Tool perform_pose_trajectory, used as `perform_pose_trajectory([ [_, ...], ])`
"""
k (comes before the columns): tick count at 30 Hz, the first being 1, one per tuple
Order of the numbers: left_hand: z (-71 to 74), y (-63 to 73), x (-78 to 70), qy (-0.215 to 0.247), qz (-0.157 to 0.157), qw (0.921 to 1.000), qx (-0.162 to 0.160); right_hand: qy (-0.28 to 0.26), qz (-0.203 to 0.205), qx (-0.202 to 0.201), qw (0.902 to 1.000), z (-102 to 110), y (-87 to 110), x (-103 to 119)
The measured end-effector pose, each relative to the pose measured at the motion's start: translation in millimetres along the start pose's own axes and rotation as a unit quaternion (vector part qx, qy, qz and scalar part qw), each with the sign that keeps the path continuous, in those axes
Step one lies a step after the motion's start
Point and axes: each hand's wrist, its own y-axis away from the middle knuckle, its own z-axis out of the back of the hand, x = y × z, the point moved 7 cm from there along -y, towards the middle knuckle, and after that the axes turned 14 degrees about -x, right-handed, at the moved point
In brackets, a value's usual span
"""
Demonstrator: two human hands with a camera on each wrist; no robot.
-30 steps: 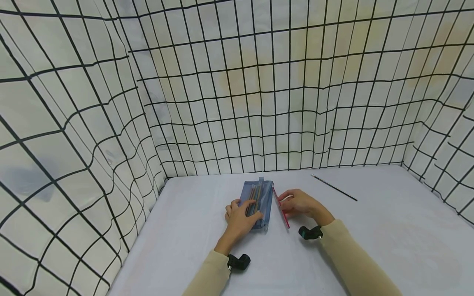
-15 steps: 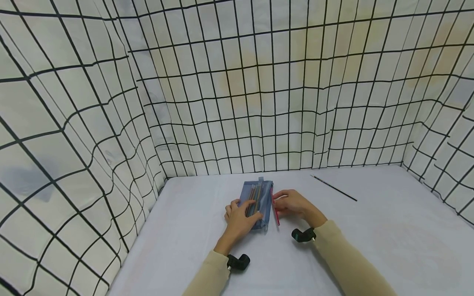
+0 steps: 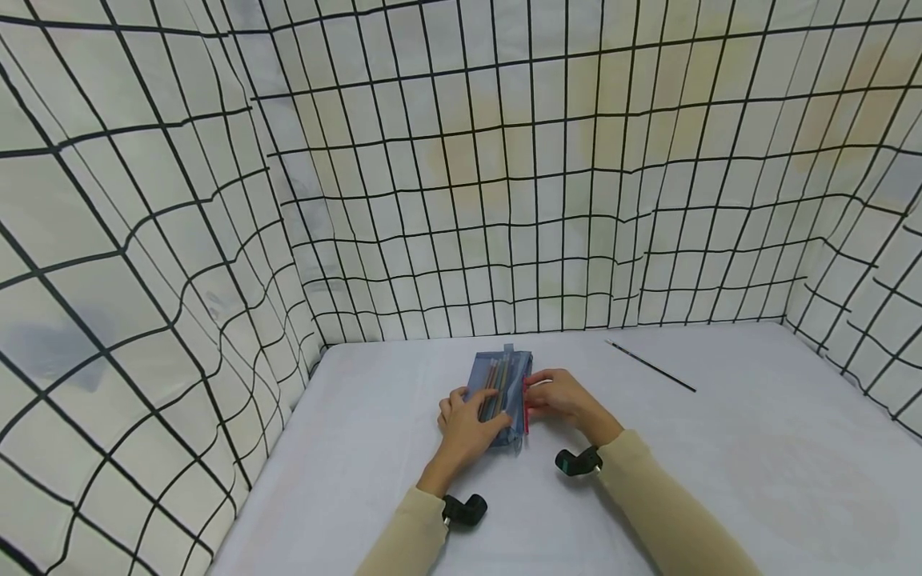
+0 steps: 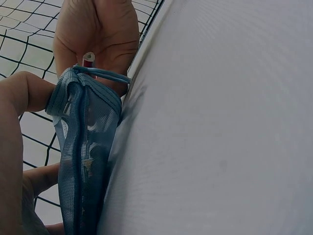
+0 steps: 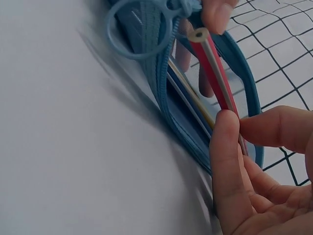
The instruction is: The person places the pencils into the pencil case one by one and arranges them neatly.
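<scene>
A blue mesh pencil case (image 3: 479, 370) with several pencils (image 3: 497, 380) inside lies on the table. My left hand (image 3: 461, 432) holds it from the near left, thumb on its lower right part and fingers over the left side. My right hand (image 3: 565, 402) pinches a red striped pencil (image 5: 215, 73) between thumb and fingers along the case's right side. In the right wrist view, the zipper edge (image 5: 161, 93) gapes, and the pencil stands at that opening with its near end by the ring pull (image 5: 111, 32). The pencil's far end is hidden behind my fingers.
A dark pencil (image 3: 651, 366) lies alone at the back right of the white-covered table (image 3: 756, 448). Black netting (image 3: 504, 176) over a pale sheet rises behind the table and along both sides.
My right hand has moved left with the red pencil, bringing it from beside the case up to its right edge. My left hand and the case have stayed in place.
</scene>
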Motion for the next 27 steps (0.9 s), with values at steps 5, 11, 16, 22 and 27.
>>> perform_pose_trajectory([
  [5,0.5,-0.3,0.3,0.0,-0.001,1.0,-0.001,-0.017,-0.003,-0.01,0.9998,-4.1,1.0,0.9],
  [11,0.3,-0.4,0.5,0.002,0.001,1.0,-0.002,-0.029,-0.013,-0.021,0.9993,-7.6,-0.6,-0.5],
  [16,0.2,-0.4,0.6,0.003,0.0,1.0,-0.002,-0.037,-0.015,-0.023,0.9989,-8.9,1.2,0.2],
  [22,0.1,-0.3,0.7,0.002,0.0,1.0,-0.001,-0.034,-0.014,-0.025,0.999,-10.0,2.8,0.8],
  [27,0.6,0.1,0.4,-0.001,-0.002,1.0,-0.001,-0.025,-0.01,-0.023,0.9994,-10.2,2.4,-0.4],
])
